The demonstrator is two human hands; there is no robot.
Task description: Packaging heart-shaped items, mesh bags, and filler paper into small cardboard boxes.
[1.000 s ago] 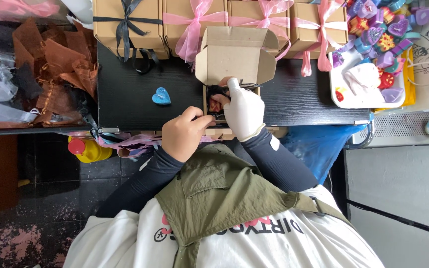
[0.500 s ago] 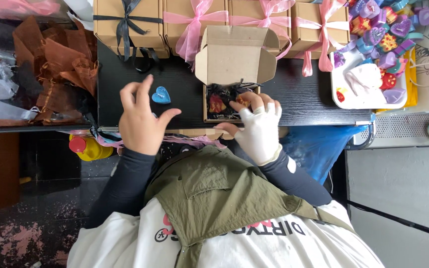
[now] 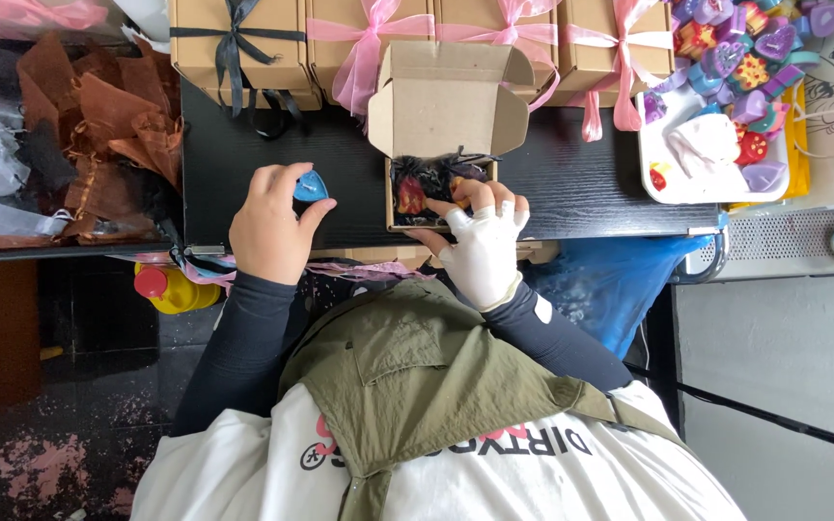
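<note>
Left hand [image 3: 270, 224] pinches blue heart piece [image 3: 311, 186] on the black desk [image 3: 571, 178] — right hand [image 3: 480, 241], white-gloved, fingers curled over the rim of the open cardboard box [image 3: 441, 178], just beside.

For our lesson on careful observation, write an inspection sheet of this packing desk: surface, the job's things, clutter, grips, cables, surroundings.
Surface: black desk, wood-grain top, bare between the hands.
Job's things: small blue heart on the desk; open cardboard box, lid raised, dark shredded filling and coloured pieces inside.
Clutter: row of ribbon-tied boxes along the back; brown and clear pouches at one end; white tray of coloured hearts at the other.
Grips: left hand bare, fingertips on the blue heart; right hand in a white glove, fingers inside the box.
Cables: nothing seen.
Surroundings: yellow bottle with red cap below the desk edge; blue bag.
</note>
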